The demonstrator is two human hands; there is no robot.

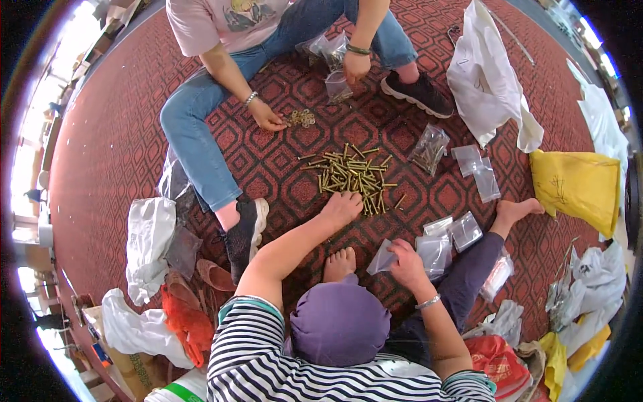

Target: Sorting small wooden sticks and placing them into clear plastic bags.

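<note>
Closest in, above the red patterned carpet [281, 167]: right hand [405, 264] curled shut on a small clear bag [382, 258], pinching one edge; cannot tell which way its mouth faces. Farther out, left hand [341, 208] laid palm-down, fingers loosely bent, on the near edge of the pile of brass screws [351, 173]; cannot tell whether any screw is gripped. Looks like gathering screws, bag held ready; calls for a neat pinch across several shafts. Lying flat, long axes mostly running away from the person, a few crosswise, heads mixed. Beyond, another person's hand [266, 119] beside a small heap of washers [303, 118].
</note>
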